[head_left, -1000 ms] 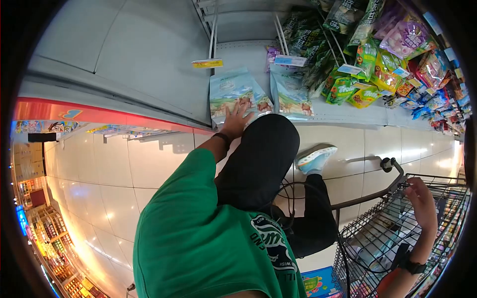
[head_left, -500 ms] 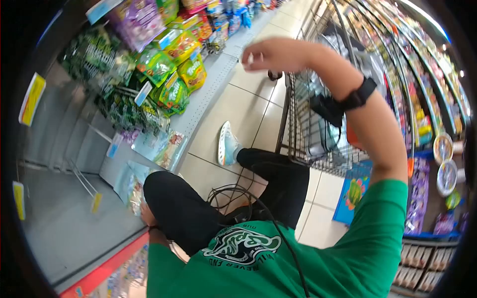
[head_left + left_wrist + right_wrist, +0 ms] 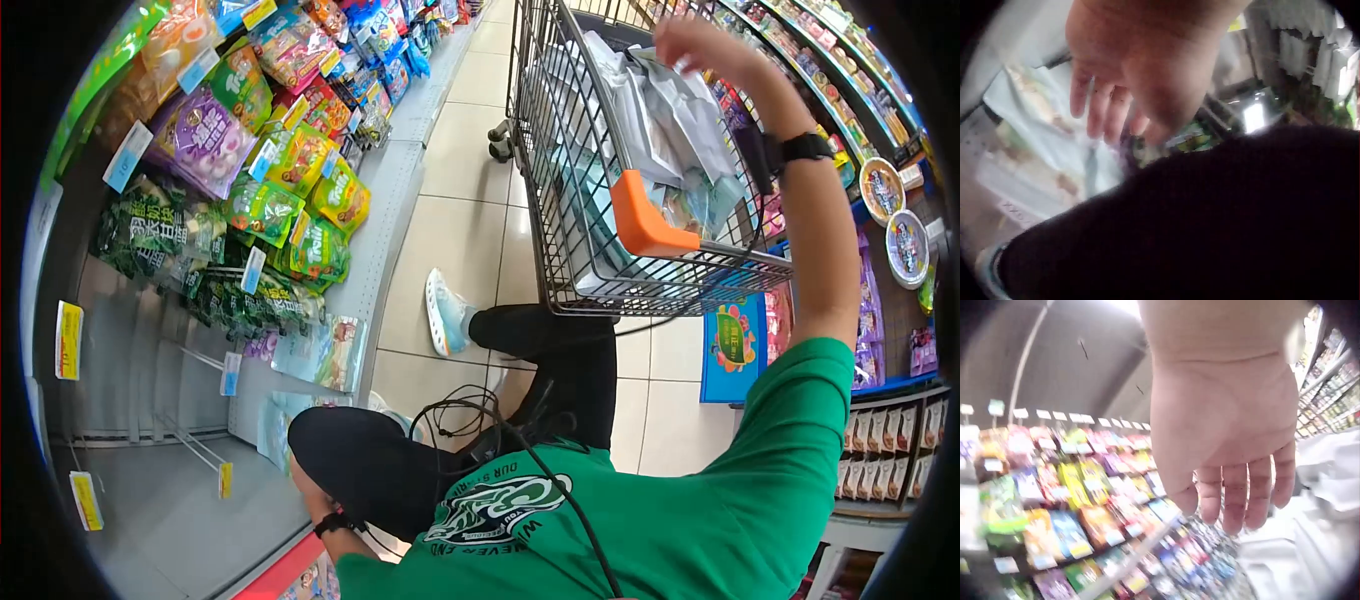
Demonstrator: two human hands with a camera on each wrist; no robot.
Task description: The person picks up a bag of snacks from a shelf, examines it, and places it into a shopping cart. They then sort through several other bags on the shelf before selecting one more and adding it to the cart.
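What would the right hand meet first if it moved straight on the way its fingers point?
Probably the pale grey plastic bags in the metal wire shopping cart, below the open right hand; depth is unclear.

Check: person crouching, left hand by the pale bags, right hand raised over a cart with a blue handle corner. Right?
No: the handle corner of the cart is orange, not blue; the head view shows it. The left hand by the pale bags and right hand raised over the cart stand.
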